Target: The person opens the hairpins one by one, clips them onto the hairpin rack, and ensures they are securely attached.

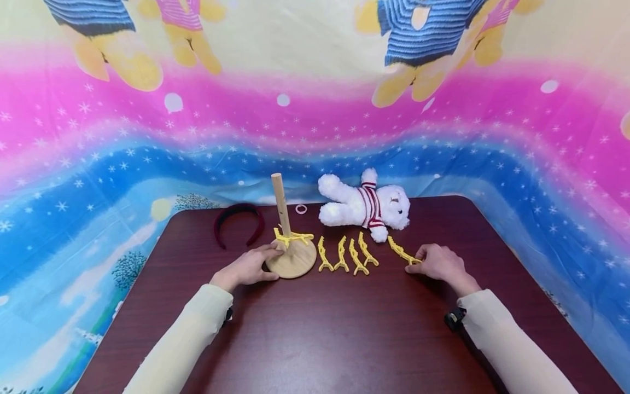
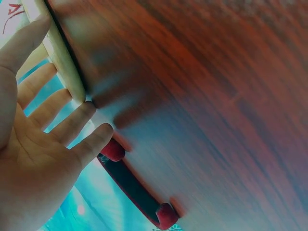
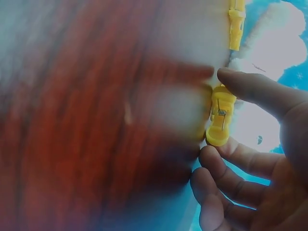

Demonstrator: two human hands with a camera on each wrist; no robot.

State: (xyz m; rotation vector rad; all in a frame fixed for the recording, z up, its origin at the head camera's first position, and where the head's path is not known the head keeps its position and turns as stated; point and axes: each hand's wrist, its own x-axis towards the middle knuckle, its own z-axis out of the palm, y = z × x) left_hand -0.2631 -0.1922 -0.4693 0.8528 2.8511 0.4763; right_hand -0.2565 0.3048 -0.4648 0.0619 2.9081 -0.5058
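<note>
On the table (image 1: 295,339), a base (image 1: 295,266) is placed, with a post (image 1: 280,200) set on it and a clip (image 1: 301,237) at the post's foot. The base's left edge is touched by the left hand (image 1: 251,266). Left of the post a headband (image 1: 219,224) is laid; right of it, beyond the base, a ring (image 1: 301,213). Right of the base four clips (image 1: 356,258) are lined up, a toy bear (image 1: 370,206) laid behind. Farther right, a single clip (image 1: 401,251) is held by the right hand (image 1: 441,264)

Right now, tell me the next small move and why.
Probably lift the rightmost yellow clip toward the wooden stand: the right hand pinches the clip's end, the left hand touches the stand, and at least one more clip already sits at the post.
</note>
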